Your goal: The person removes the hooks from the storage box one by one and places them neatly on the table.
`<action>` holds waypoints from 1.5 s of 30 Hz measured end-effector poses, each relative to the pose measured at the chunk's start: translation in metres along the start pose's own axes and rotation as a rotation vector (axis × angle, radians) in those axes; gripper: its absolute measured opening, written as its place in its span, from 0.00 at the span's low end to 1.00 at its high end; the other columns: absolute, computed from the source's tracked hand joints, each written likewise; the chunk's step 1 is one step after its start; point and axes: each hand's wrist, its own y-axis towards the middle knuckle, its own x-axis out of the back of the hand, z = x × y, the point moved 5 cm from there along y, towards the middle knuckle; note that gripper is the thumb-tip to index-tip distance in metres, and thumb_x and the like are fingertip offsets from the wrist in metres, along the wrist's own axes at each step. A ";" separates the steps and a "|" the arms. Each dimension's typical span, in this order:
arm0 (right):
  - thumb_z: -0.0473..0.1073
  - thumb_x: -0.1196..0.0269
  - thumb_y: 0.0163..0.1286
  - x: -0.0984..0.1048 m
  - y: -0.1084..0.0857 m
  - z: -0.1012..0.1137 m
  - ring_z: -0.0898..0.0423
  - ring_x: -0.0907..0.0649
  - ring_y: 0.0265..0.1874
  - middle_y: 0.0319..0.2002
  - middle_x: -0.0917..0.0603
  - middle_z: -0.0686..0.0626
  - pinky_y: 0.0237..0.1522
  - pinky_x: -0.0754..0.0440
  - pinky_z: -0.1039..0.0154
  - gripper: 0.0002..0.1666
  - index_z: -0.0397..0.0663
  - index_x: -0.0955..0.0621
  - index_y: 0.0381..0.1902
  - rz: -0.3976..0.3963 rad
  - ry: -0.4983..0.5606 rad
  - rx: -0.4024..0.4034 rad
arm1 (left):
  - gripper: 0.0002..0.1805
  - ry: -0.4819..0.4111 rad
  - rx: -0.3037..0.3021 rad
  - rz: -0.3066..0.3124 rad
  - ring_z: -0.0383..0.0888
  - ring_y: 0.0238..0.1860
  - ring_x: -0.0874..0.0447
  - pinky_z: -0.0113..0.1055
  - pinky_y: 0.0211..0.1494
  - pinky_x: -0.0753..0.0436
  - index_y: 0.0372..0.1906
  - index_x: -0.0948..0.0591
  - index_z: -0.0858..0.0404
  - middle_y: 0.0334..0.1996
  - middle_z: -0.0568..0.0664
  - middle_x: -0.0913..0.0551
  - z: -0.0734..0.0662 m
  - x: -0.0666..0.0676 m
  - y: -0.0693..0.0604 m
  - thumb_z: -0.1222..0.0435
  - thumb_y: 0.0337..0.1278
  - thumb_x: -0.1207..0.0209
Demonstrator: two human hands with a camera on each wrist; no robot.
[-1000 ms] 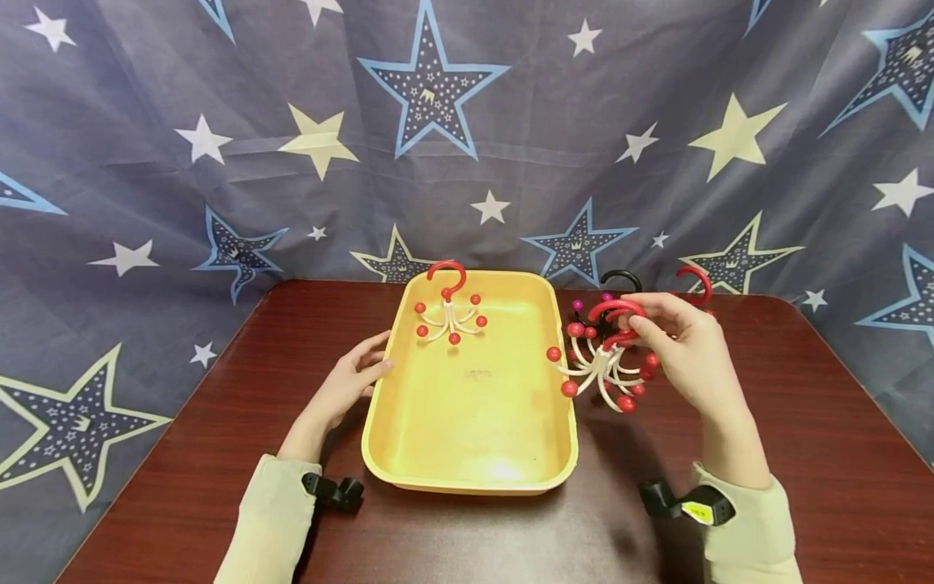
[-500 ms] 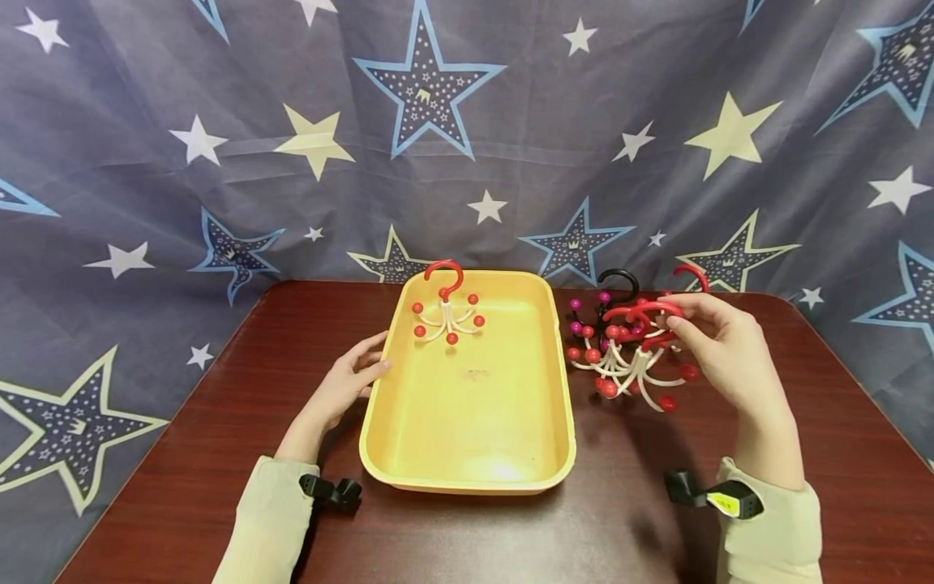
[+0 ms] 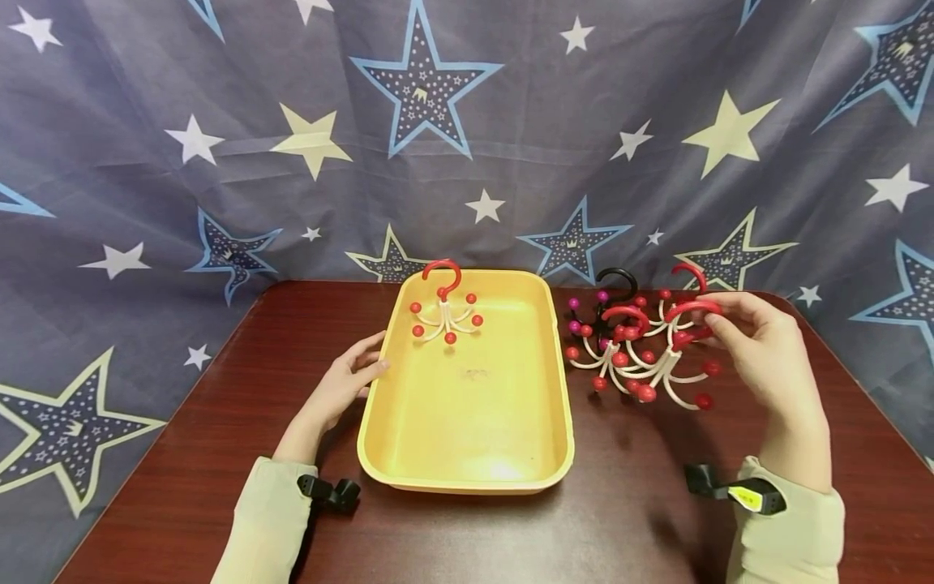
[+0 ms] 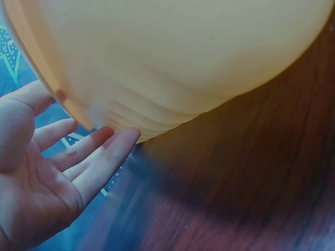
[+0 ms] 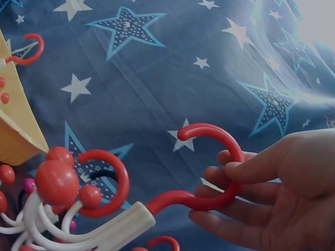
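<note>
In the head view my right hand (image 3: 773,341) pinches the red hook of an octopus-style hanger (image 3: 670,361), whose white curved arms end in red balls. The right wrist view shows the thumb and fingers round that red hook (image 5: 238,162). Whether its arms touch the table cannot be told. At the yellow tray (image 3: 372,422), my left hand (image 3: 339,389) has its thumb on the left rim and fingers against the outer wall, as the left wrist view of the hand (image 4: 47,178) confirms. A similar red-and-white hanger (image 3: 447,312) stands inside the tray near its back left.
To the right of the tray cluster another red-and-white hanger (image 3: 610,349), a black hanger with magenta balls (image 3: 619,284), and a third red-hooked hanger (image 3: 693,276) behind, partly covered. The dark reddish table (image 3: 277,349) ends at a star-patterned curtain (image 3: 438,195).
My right hand has moved rightward with its hanger, from beside the tray's right rim to the right of the other hangers. The left hand and the tray keep their places.
</note>
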 end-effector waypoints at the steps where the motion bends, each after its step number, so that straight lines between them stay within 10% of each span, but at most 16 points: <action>1: 0.33 0.44 0.67 0.002 0.000 -0.001 0.74 0.17 0.28 0.32 0.19 0.73 0.29 0.19 0.77 0.11 0.38 0.21 0.46 -0.006 -0.001 -0.006 | 0.33 -0.001 0.001 -0.001 0.52 0.50 0.20 0.38 0.42 0.15 0.72 0.44 0.55 0.62 0.66 0.32 0.000 0.000 0.000 0.58 0.65 0.47; 9: 0.33 0.44 0.67 0.018 -0.001 -0.010 0.74 0.17 0.24 0.28 0.18 0.75 0.23 0.21 0.78 0.12 0.57 0.20 0.40 -0.040 0.023 -0.030 | 0.32 -0.007 -0.004 0.000 0.55 0.51 0.21 0.40 0.41 0.15 0.72 0.43 0.55 0.62 0.67 0.31 0.000 0.000 0.000 0.60 0.66 0.48; 20: 0.38 0.45 0.68 0.023 0.005 -0.037 0.83 0.24 0.19 0.22 0.28 0.84 0.16 0.26 0.78 0.13 0.36 0.22 0.47 -0.183 -0.201 -0.153 | 0.32 0.003 0.001 -0.003 0.54 0.51 0.21 0.39 0.42 0.15 0.72 0.43 0.55 0.62 0.66 0.31 0.001 -0.001 0.000 0.59 0.66 0.47; 45: 0.40 0.44 0.67 0.018 0.009 -0.092 0.74 0.27 0.13 0.17 0.28 0.77 0.12 0.28 0.75 0.14 0.47 0.20 0.48 -0.322 -0.150 -0.423 | 0.32 -0.006 -0.014 0.002 0.47 0.48 0.19 0.37 0.41 0.16 0.72 0.43 0.54 0.62 0.66 0.31 0.001 0.001 0.001 0.58 0.66 0.48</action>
